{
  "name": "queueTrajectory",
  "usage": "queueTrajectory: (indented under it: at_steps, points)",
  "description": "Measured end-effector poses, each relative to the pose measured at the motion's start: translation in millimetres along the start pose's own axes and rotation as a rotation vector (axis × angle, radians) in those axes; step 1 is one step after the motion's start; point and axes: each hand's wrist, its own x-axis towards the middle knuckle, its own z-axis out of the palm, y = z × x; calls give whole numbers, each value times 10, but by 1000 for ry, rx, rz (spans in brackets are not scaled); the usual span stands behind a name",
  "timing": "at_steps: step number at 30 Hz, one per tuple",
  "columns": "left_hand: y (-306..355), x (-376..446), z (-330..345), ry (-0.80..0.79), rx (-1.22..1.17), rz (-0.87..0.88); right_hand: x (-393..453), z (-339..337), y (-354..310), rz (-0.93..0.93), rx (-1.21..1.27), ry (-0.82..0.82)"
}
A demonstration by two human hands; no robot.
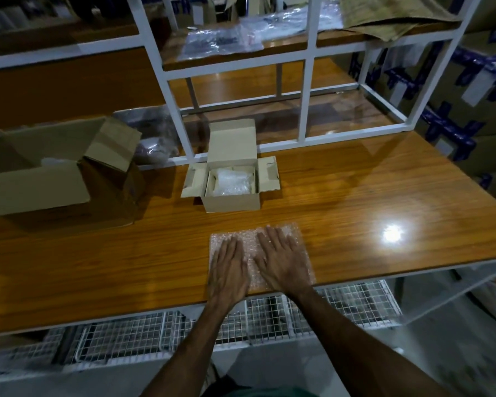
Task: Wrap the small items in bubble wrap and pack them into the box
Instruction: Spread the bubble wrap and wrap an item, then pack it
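Head view, left to right. At the left edge of the frame a large cardboard carton (40, 179) sits on the wooden worktop (370, 190) with its flaps open; something pale shows inside, too dim to name. Behind it, against the white shelf frame (307, 93), lies a dark plastic bag (152, 138) whose contents cannot be made out. In the centre stands the small box (231, 193), lid up and side flaps out, with one bubble-wrapped bundle (232, 181) already lying in it.

Below that, at the near edge of the worktop, a flat sheet of bubble wrap (251, 260) lies under both hands. The left hand (229, 270) rests palm down on its left half, fingers (228, 247) extended and close together. The right hand (284, 262) lies palm down on the right half, fingers (272, 239) slightly spread. Neither pinches anything; they appear to be flattening the sheet.

So the task looks partly done: one wrapped piece is packed, a fresh sheet is laid out, and the next item has yet to be set on it. No unwrapped small item is clearly in sight; whether one lies under the palms cannot be told. The upper shelf's clear bags (221, 41) are blurred, and the box's depth is hidden.
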Motion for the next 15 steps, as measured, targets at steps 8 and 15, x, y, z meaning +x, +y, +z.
queueTrajectory:
  at_steps: [8,15]
  points:
    - [-83,-1,-104,15,55,-189,-52,-34,197,103,-25,-12]
    - [-83,211,-394,-23,-399,-612,-28,-19,243,115,-17,-15]
